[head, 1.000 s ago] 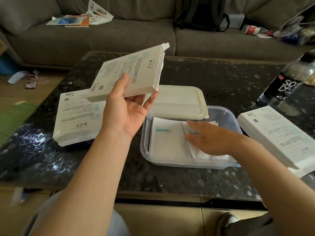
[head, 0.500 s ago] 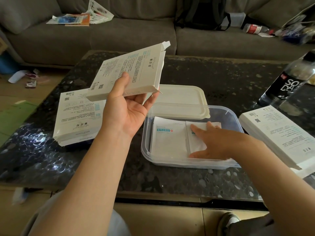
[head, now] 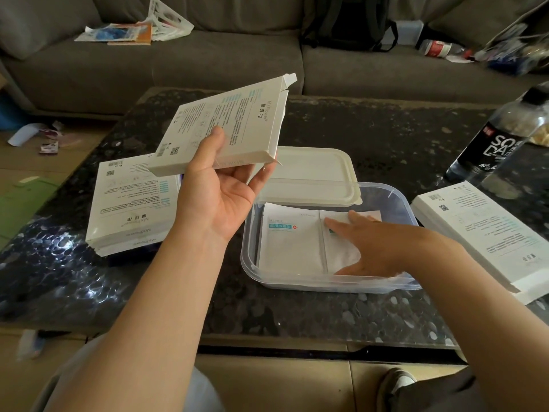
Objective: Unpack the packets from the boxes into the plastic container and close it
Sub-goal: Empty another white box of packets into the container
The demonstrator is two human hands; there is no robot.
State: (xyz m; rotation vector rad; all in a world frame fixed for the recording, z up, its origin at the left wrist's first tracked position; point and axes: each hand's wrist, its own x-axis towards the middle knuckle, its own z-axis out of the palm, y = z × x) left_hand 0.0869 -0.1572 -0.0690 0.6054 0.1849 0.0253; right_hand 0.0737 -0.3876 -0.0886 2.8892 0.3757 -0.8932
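From the head camera: the left hand (head: 219, 203) is up over the dark table (head: 386, 129), thumb on the printed top face and fingers curled underneath, grasping a flat white box (head: 225, 126) that tilts with its open end flap raised at the far end. Below and to the right sits the clear plastic container (head: 252, 272), uncovered, its white lid (head: 312, 176) lying across the far rim. Inside, two white packets lie flat side by side, the left packet (head: 291, 245) bare, the right packet (head: 341, 257) under the right hand (head: 383, 248), whose fingers are straight and pressed flat on it, gripping nothing. A stack of boxes (head: 130, 203) rests left of the container, more boxes (head: 481, 233) to its right, a soda bottle (head: 499, 138) beyond them, and a grey sofa (head: 208, 63) behind the table.
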